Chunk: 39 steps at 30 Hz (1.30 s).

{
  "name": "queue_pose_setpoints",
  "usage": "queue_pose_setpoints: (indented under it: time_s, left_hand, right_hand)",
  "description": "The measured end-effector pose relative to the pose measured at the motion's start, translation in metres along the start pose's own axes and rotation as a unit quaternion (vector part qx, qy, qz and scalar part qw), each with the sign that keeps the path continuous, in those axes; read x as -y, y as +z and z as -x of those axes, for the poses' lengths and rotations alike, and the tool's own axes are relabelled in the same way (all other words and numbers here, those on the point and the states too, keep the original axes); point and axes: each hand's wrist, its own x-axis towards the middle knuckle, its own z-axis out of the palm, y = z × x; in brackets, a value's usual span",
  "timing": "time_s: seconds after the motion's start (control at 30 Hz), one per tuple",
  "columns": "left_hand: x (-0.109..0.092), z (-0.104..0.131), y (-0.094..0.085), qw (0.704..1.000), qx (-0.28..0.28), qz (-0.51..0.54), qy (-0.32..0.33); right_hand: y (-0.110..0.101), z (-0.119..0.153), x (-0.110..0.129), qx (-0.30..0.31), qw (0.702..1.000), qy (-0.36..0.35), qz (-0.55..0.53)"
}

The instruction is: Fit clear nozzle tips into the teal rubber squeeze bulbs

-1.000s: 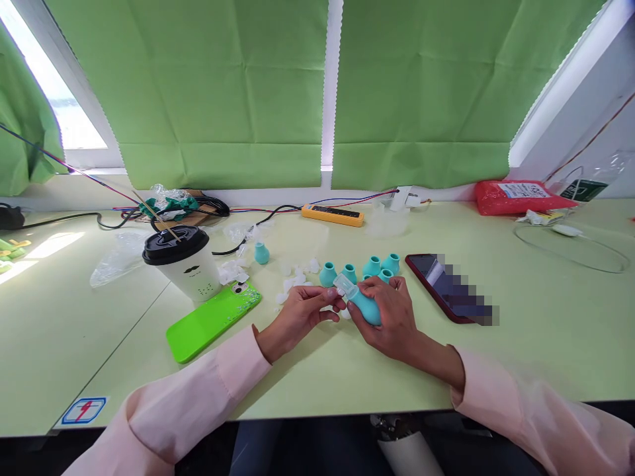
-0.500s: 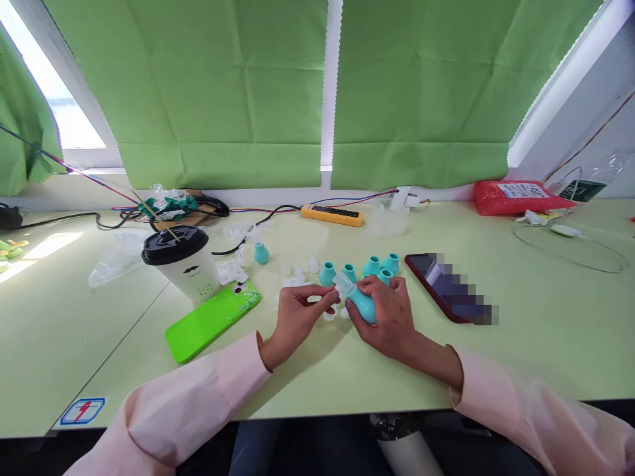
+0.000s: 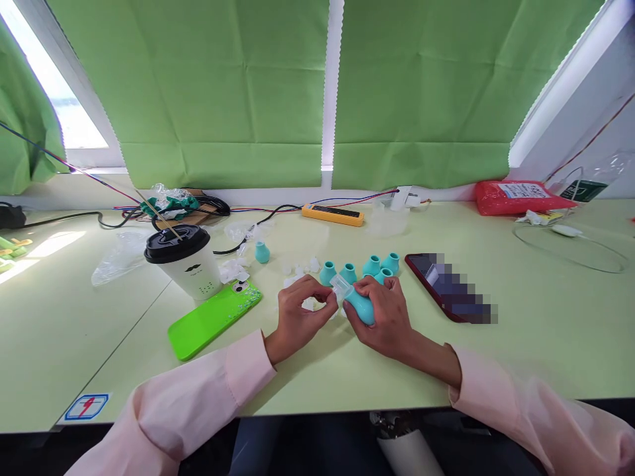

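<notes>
My right hand (image 3: 384,314) is wrapped round a teal nasal aspirator bulb (image 3: 361,307). A clear plastic tube piece (image 3: 340,286) sits at the bulb's upper-left end, tilted up to the left. Close to that clear piece, my left hand (image 3: 303,317) has its thumb and forefinger pinched together; what lies in the pinch is too small to make out. Just behind both hands stand several teal bulbs (image 3: 371,266) with their round openings up. Small whitish translucent parts (image 3: 299,272) lie scattered behind and under my left hand.
Left of my hands are a green phone case (image 3: 213,324) and a lidded paper cup (image 3: 191,268). A lone teal bulb (image 3: 262,252) stands farther back. A dark phone (image 3: 441,287) lies at right. Along the back are an orange power strip (image 3: 332,214) and a red package (image 3: 520,198).
My left fingers have curled into a rounder pinch by the clear piece. My right hand and the bulb have shifted slightly to the left.
</notes>
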Motion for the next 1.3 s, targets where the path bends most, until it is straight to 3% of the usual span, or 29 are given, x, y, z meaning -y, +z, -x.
queue_pose_setpoints:
  time_s: [0.17,0.33,0.47,0.6,0.7,0.8,0.87,0.97,1.07,1.17,1.23,1.3]
  left_hand:
    - [-0.007,0.001,-0.002,0.999,0.006,-0.016,0.04]
    - [0.008,-0.019,-0.019,0.989,0.105,-0.082,-0.063]
    - [0.031,-0.031,-0.029,0.936,0.224,-0.262,-0.074]
    - [0.049,-0.028,-0.026,0.893,0.272,-0.352,-0.072]
    - [0.053,-0.025,-0.023,0.908,0.246,-0.333,-0.063]
    - [0.043,-0.024,-0.025,0.957,0.134,-0.251,-0.049]
    - [0.029,-0.022,-0.026,0.982,0.091,-0.16,-0.05]
    - [0.007,-0.017,-0.023,0.981,0.177,-0.058,-0.058]
    - [-0.002,-0.01,-0.014,0.94,0.276,0.083,-0.181]
    - [0.0,-0.006,-0.007,0.841,0.316,0.288,-0.332]
    - [0.004,-0.009,-0.009,0.766,0.35,0.379,-0.384]
    - [0.006,-0.016,-0.015,0.724,0.373,0.417,-0.404]
  right_hand:
    - [-0.002,-0.006,-0.012,-0.041,0.997,0.054,0.023]
    - [-0.005,-0.01,-0.017,-0.085,0.996,0.034,-0.021]
    - [-0.007,-0.008,-0.013,-0.073,0.995,0.022,-0.061]
    - [-0.006,-0.005,-0.012,-0.049,0.995,0.015,-0.09]
    - [-0.004,-0.001,-0.012,-0.026,0.991,0.01,-0.134]
    - [-0.002,0.001,-0.01,0.0,0.985,-0.009,-0.17]
    - [-0.001,0.003,-0.008,0.017,0.985,-0.029,-0.172]
    - [0.0,0.005,-0.003,0.052,0.985,-0.033,-0.163]
    - [-0.002,0.006,0.0,0.095,0.98,-0.03,-0.171]
    - [-0.006,0.004,0.002,0.104,0.971,-0.036,-0.212]
    - [-0.009,0.002,0.002,0.106,0.96,-0.054,-0.254]
    - [-0.012,0.0,0.001,0.106,0.95,-0.066,-0.288]
